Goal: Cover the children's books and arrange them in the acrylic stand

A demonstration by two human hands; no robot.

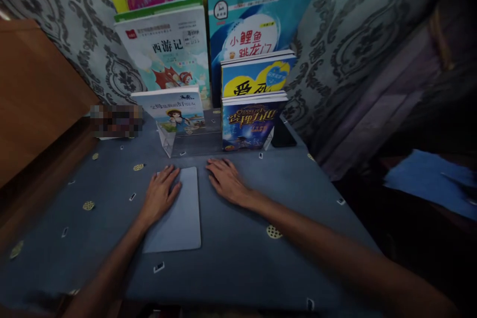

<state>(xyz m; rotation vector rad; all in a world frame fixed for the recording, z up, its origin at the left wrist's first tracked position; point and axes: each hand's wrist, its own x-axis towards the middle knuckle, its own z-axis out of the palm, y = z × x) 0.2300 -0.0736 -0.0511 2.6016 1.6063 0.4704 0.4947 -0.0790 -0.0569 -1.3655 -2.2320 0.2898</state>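
Head view: the left hand (160, 194) lies open and flat, palm down, fingers slightly spread. It rests on the upper left edge of a grey pad (184, 223) and grips nothing. The right hand (227, 181) is just as open and flat on the table (261, 263), at 3 o'clock from the pad's top corner. Whether its thumb touches the pad's edge I cannot tell. The pad lies flat on the table's cloth, near the middle, its long side running toward 12 o'clock.

At 12 o'clock from both hands, near the fingertips, stands a clear stand (169, 141) with tiers of upright books. The front left book (177, 112) and front right book (249, 124) lean in its lowest row. A dark phone (283, 136) sits by the stand's right end.

Risks, as I judge them: with only a flat palm on it, the pad could skid on the cloth. A shove toward 12 o'clock could knock the stand and tip the front books.
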